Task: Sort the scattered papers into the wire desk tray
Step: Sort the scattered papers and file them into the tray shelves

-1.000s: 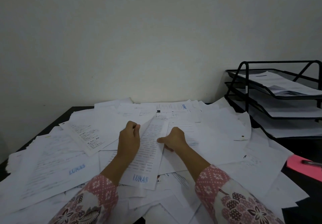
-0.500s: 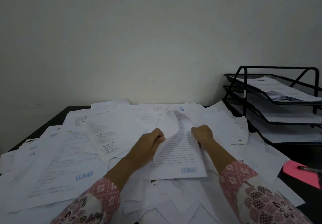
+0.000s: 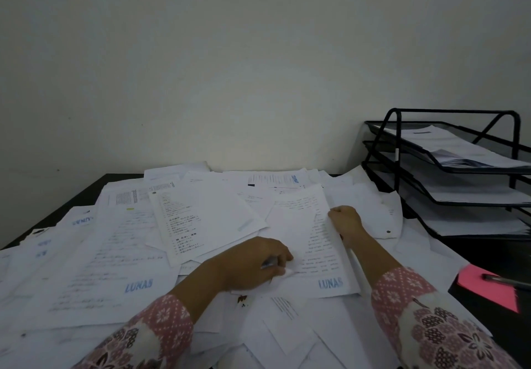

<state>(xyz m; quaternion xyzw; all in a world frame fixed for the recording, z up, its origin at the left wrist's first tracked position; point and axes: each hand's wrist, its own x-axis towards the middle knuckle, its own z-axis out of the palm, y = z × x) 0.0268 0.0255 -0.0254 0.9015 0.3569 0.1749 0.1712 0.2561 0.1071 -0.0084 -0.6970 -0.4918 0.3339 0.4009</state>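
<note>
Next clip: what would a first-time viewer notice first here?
A sea of white papers covers the dark desk. At centre, the left hand and right hand grip a printed sheet stamped LUNAS. A black three-tier wire tray, papers on each tier, stands far right.

Matt white paper sheets point(image 3: 207, 216) cover a dark smooth desk point(image 3: 86, 193) beside a black wire-mesh metal tray point(image 3: 402, 150).
</note>
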